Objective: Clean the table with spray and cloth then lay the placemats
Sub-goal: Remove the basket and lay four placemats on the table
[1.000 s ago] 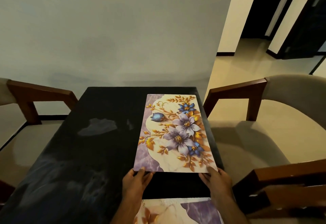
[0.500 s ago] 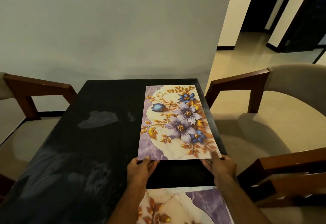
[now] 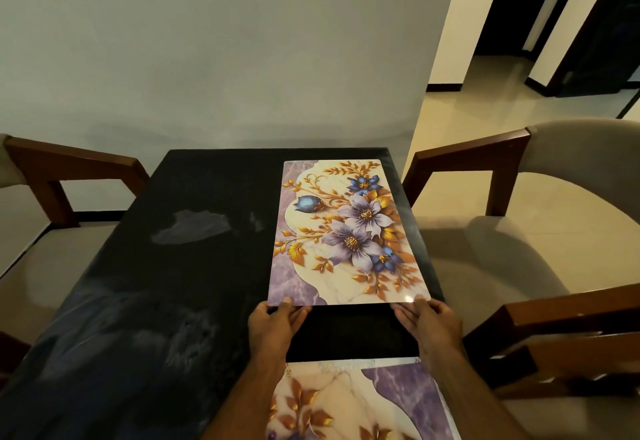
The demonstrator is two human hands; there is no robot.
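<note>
A floral placemat [image 3: 346, 235] with purple and blue flowers and gold leaves lies on the right far part of the black table [image 3: 180, 266]. My left hand [image 3: 273, 321] pinches its near left corner, thumb on top. My right hand [image 3: 429, 321] holds its near right corner with the fingers at the edge. A second placemat [image 3: 363, 401] of the same pattern lies on the table's near right part, partly under my forearms. No spray bottle or cloth is in view.
Wooden armchairs with beige cushions stand on both sides: one at the left [image 3: 69, 179], one at the right [image 3: 502, 169], another chair's frame at the near right [image 3: 571, 328]. A grey wall stands behind the table. Pale smears [image 3: 194, 228] show on the tabletop.
The placemat has slid farther away along the table's right side, and both hands moved forward with it. More of the near placemat shows.
</note>
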